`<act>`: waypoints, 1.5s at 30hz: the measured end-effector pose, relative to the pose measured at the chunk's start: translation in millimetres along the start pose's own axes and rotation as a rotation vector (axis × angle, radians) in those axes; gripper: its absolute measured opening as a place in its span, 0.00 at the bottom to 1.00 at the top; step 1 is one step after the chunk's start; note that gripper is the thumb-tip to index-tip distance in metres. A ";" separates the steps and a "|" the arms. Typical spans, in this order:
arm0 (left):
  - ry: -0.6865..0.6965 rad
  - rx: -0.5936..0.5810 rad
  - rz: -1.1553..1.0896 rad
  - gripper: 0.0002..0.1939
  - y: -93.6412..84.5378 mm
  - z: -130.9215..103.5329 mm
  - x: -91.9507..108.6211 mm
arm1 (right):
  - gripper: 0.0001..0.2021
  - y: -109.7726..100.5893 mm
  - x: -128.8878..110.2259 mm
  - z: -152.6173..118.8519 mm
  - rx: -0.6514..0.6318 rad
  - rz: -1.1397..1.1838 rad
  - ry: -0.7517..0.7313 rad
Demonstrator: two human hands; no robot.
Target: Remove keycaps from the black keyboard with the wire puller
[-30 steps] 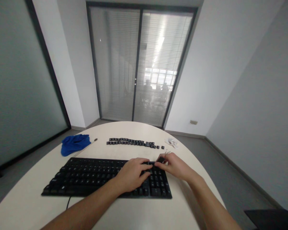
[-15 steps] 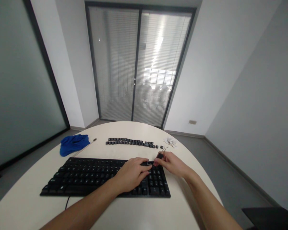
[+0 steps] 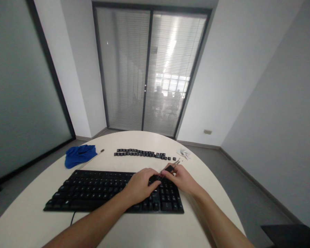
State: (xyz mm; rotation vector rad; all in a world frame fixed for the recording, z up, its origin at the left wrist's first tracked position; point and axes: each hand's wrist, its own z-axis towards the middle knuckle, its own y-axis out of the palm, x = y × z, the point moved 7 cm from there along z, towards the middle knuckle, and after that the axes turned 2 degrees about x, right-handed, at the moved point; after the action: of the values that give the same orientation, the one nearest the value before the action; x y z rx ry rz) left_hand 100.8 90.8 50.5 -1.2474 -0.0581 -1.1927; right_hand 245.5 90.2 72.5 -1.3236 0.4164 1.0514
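A black full-size keyboard (image 3: 98, 191) lies on the table in front of me. Over its upper right part, my right hand (image 3: 183, 177) grips a keycap puller (image 3: 169, 168) with a dark handle; thin wire prongs stick out past the fingers toward the upper right. My left hand (image 3: 142, 184) rests on the keyboard beside it, thumb and forefinger drawn together at the puller's lower left end. Whatever sits between those left fingers is too small and dark to name.
Beyond the keyboard, loose black keycaps (image 3: 134, 153) stand in two rows. A blue cloth (image 3: 80, 155) and a thin brush (image 3: 95, 156) lie at the left, a crumpled white tissue (image 3: 184, 153) at the right. The keyboard cable (image 3: 72, 218) runs toward me.
My right hand has shifted slightly left and turned the puller, bringing its lower end to my left fingers. The left thumb and forefinger have closed in from lying spread on the keys.
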 end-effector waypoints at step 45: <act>-0.247 0.044 -0.660 0.15 -3.6 9.4 -23.5 | 0.15 12.3 -24.1 -3.0 -0.001 -0.264 -0.261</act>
State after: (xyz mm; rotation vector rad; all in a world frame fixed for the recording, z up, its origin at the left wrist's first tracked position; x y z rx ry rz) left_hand 92.8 113.7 42.3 -1.3769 -0.7203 -1.5726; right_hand 224.2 76.9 83.2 -1.1855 0.0428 0.9844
